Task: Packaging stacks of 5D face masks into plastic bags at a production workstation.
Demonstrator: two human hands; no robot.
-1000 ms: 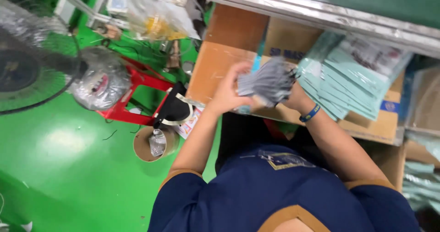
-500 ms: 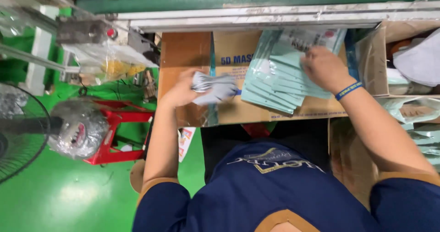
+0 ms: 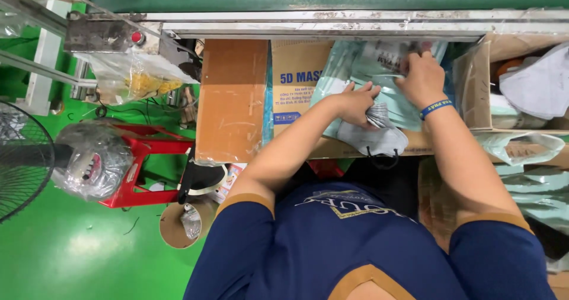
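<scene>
- The masks point(image 3: 379, 135) under the left hand point(image 3: 354, 101) are grey with black ear loops.
- The packets point(image 3: 379, 78) beneath the right hand point(image 3: 422, 78) are pale teal.
- The wristband point(image 3: 437, 107) on the right wrist is blue.
- The stool point(image 3: 142, 167) far left of the left hand is red, on a green floor point(image 3: 71, 258).

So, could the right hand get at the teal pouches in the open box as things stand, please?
Probably yes: the right hand already rests on the teal pouches, with nothing over them; the left hand holds grey masks alongside.
</scene>
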